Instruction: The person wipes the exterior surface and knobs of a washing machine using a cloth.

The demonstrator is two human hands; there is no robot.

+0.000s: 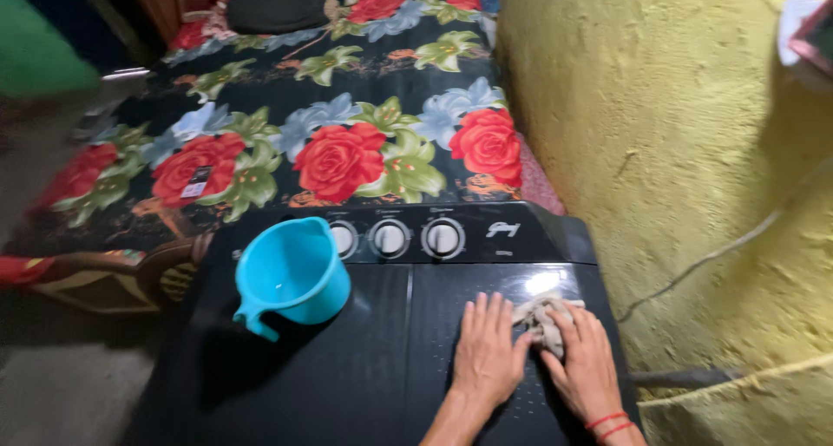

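1. Both hands rest on the right lid panel of a black twin-tub washing machine, side by side, fingers pointing away from the camera.
2. Left hand: palm down, flat on the glossy lid, fingers extended and lying close together, only slightly fanned. It grips nothing; its fingertips sit just beside the cloth, and the index-side edge seems to touch it.
3. Right hand: palm down on top of a small crumpled grey-white cloth, fingers loosely curled over it, pressing it to the lid. Whether the fingers actually pinch the cloth cannot be told; it looks held down rather than lifted.
4. Red thread bands circle the right wrist.
5. Cloth position: on the right lid panel, near the far right corner, just in front of the control strip, partly under the right hand, with a bunched end sticking out toward the knobs.
6. Three round white knobs sit in a row on the control strip at the machine's back edge.
7. Blue plastic mug with a handle stands upright on the left lid panel, well apart from both hands, handle toward the camera.
8. Behind the machine lies a bed with a dark floral sheet, red and pale blue flowers.
9. Rough yellow wall runs along the right, with a thin cable trailing across it.
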